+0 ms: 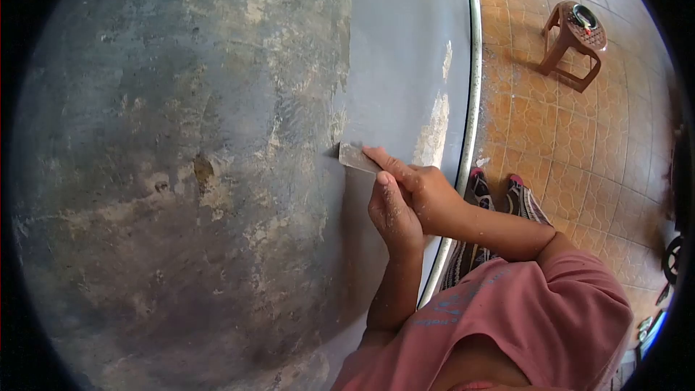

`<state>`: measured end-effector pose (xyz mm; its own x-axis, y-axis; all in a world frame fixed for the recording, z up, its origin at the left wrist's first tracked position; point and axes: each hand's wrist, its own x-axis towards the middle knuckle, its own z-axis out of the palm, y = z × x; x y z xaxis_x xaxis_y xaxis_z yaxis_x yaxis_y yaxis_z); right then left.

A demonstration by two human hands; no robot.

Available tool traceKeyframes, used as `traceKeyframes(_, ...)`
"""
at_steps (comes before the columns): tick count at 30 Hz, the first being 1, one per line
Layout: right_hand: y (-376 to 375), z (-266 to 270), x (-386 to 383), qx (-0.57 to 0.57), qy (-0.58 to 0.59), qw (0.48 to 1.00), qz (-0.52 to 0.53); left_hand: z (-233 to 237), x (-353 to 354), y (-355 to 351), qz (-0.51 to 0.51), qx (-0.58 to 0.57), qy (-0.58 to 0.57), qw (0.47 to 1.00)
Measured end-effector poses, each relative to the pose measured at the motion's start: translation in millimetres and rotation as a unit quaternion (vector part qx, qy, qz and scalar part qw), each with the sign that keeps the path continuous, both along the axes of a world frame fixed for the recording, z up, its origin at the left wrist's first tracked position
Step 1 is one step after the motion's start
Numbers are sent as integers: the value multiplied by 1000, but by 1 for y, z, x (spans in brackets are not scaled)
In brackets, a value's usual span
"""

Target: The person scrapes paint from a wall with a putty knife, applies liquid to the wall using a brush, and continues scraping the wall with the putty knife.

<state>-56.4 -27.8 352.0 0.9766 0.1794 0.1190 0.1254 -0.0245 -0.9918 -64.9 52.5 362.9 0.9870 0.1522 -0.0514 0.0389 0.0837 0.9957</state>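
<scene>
Rough grey wall (pixel 181 94) fills the left side, all scratched and blotchy, with a brown worn spot (pixel 203 168) in it. Going right, the rough part ends at a ragged edge, and a smooth grey coat (pixel 405 36) begins.

Near that edge is the scraper (pixel 355 158). Its flat, thin blade leans close to the wall, and one corner seems to touch it. It looks light, hard and stiff, so I think it will not break easily. The edge may be sharp, so the back end is the best place to hold it. Dust could make it a bit slippery.

Next comes the left hand (pixel 399 223), with its thumb up by the back of the blade. Right beside it is the right hand (pixel 433 192), with one finger stretched out along the blade. The grip of both hands is closed around the back of the scraper, so I cannot see if it has a handle. White dust sits on the skin.

Past the hands, pale patches (pixel 433 130) show on the smooth coat. Then comes a long white pipe (pixel 475 51), then two feet (pixel 515 179) on the orange floor (pixel 532 127). Far right, a brown stool (pixel 567 51) holds small things.
</scene>
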Motion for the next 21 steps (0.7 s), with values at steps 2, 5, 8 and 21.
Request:
traceKeyframes(2, 1, -1, -1, -22, -42, 999, -19, -1, 0, 1, 31, 123, -20, 992)
traceKeyframes(5, 24, -10, -5, -6, -32, 999, -40, -4, 0, 16, -101, -194, -21, 976)
traceKeyframes(8, 15, -3, 0, 13, -25, 999, -42, -6, 5, 19, -54, 41, -24, 997)
traceKeyframes(21, 23, -3, -3, 48, -31, 998, -34, 7, -5, 25, -10, 130, 40, 991)
